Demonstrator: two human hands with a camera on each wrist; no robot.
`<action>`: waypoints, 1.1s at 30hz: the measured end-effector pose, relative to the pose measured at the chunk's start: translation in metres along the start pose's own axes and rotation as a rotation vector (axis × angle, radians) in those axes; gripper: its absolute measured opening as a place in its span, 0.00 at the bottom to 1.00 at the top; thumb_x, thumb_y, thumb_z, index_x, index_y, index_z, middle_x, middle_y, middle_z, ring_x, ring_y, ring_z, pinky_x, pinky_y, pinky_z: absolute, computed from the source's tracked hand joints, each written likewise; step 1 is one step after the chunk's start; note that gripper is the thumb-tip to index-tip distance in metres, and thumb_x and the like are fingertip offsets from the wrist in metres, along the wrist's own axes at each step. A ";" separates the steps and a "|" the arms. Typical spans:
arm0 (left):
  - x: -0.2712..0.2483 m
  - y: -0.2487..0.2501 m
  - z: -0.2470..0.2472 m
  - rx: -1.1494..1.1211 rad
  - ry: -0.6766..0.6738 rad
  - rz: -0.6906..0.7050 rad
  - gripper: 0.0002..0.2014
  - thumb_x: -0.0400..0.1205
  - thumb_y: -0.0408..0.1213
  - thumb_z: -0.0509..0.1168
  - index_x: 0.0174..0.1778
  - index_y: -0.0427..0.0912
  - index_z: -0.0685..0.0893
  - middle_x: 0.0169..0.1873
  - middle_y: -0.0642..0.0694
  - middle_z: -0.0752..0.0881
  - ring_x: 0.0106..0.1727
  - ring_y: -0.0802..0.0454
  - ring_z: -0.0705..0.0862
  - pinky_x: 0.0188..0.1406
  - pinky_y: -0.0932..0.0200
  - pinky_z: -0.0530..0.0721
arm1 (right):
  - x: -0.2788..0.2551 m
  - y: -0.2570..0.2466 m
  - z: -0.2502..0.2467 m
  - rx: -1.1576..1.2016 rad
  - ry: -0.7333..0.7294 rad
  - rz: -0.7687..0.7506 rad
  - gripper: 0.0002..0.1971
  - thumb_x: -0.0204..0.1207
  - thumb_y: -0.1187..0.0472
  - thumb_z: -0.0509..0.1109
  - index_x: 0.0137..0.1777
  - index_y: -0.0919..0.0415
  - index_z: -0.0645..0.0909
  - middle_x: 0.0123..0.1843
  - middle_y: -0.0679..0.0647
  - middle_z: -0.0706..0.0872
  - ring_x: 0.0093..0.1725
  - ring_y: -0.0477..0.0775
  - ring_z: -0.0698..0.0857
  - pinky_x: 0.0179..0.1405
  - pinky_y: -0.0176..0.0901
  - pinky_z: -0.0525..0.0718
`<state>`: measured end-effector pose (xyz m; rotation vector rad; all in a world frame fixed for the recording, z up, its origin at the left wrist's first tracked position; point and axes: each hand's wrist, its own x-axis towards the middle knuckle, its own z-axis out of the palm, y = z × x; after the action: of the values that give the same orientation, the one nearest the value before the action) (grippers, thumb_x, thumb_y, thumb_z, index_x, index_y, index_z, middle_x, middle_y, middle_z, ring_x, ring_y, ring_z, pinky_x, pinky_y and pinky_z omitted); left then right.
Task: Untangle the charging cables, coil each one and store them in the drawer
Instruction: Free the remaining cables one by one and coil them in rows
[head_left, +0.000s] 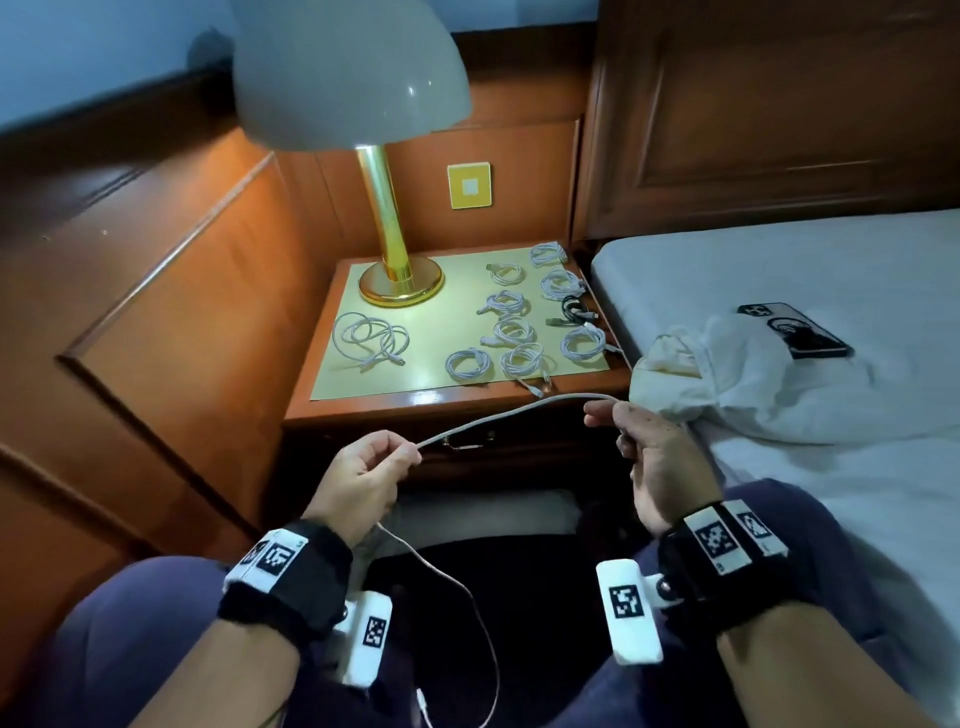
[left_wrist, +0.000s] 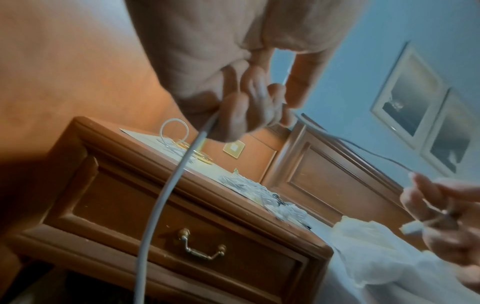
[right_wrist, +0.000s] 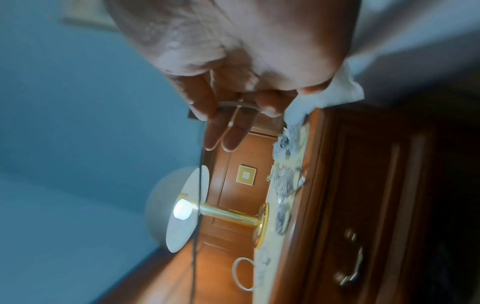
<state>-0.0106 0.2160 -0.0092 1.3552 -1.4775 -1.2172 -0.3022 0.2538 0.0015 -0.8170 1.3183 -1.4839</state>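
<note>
A white cable (head_left: 511, 411) stretches between both hands in front of the nightstand. My left hand (head_left: 371, 470) pinches it at the left, and its tail (head_left: 467, 613) hangs down between my knees, ending in a plug (head_left: 422, 699). My right hand (head_left: 631, 434) holds the other end; the cable (right_wrist: 237, 104) lies across its fingers under the thumb. Several coiled white cables (head_left: 511, 332) and one black cable (head_left: 571, 307) lie on the nightstand top (head_left: 374, 382). A loose white cable (head_left: 371, 338) lies at its left. The drawer (left_wrist: 166, 226) below is closed, with a brass handle (left_wrist: 201, 250).
A gold lamp (head_left: 397, 244) with a white shade stands at the back of the nightstand. The bed (head_left: 831, 270) is at the right, with a white plastic bag (head_left: 727, 374) and a phone (head_left: 795, 330) on it. Wooden wall panelling runs along the left.
</note>
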 end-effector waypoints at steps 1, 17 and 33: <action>0.002 -0.001 -0.004 0.067 0.035 0.030 0.13 0.87 0.36 0.65 0.36 0.46 0.85 0.21 0.57 0.71 0.21 0.56 0.65 0.19 0.65 0.63 | 0.000 0.000 0.002 -0.065 -0.008 -0.047 0.18 0.87 0.64 0.60 0.44 0.56 0.91 0.43 0.49 0.91 0.35 0.37 0.79 0.46 0.35 0.71; -0.002 -0.012 0.017 0.677 -0.068 0.447 0.13 0.83 0.22 0.63 0.55 0.37 0.91 0.42 0.48 0.76 0.42 0.54 0.83 0.45 0.73 0.78 | -0.004 0.021 0.034 0.106 -0.104 0.201 0.18 0.88 0.55 0.52 0.53 0.63 0.83 0.27 0.49 0.63 0.22 0.45 0.60 0.21 0.37 0.58; -0.002 -0.002 0.034 0.465 -0.257 0.263 0.13 0.87 0.31 0.63 0.58 0.51 0.88 0.47 0.48 0.79 0.50 0.56 0.83 0.55 0.72 0.76 | -0.012 0.036 0.052 -0.089 -0.685 0.397 0.29 0.68 0.55 0.54 0.58 0.74 0.85 0.31 0.66 0.83 0.16 0.46 0.59 0.20 0.36 0.57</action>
<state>-0.0427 0.2227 -0.0197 1.2678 -2.1465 -0.9362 -0.2425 0.2485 -0.0218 -0.9432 0.9476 -0.7347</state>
